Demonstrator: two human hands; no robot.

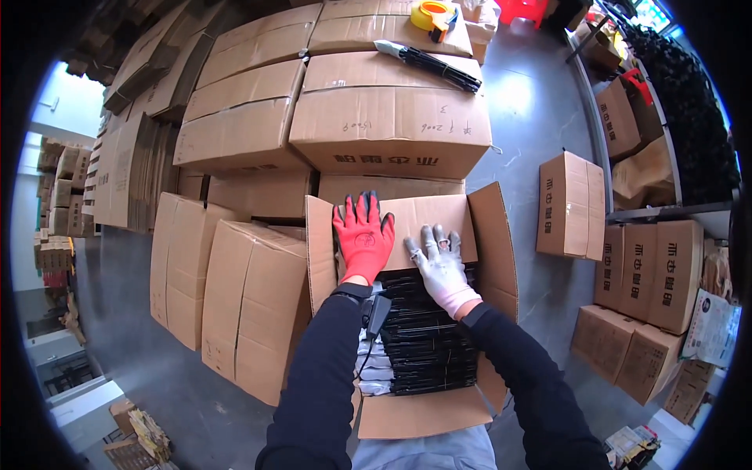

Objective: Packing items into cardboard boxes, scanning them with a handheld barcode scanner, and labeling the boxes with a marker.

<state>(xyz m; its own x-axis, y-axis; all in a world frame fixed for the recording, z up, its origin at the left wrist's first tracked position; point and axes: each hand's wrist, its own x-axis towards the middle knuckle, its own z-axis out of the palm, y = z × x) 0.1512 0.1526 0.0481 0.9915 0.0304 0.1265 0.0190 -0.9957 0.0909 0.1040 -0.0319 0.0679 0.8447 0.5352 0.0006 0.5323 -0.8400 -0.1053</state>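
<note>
An open cardboard box (423, 413) stands in front of me, its side flaps and near flap spread outward. Rows of long, thin black items (431, 329) fill it, with white wrapped ends (376, 374) along the left; what they are I cannot make out. My left hand (365, 241), in a red glove with dark fingertips, lies flat with fingers apart on the left of the box's far flap (419, 213). On the same flap, farther right, my right hand (441, 270) rests spread in a worn whitish glove. Neither hand holds anything.
Large closed cartons (384, 117) are stacked beyond the box, topped by a bundle of black items (435, 64) and a yellow tape dispenser (433, 17). Two cartons (254, 301) lean at the left. A single carton (570, 205) and shelving (666, 157) stand right. A small black device (378, 315) dangles by my left forearm.
</note>
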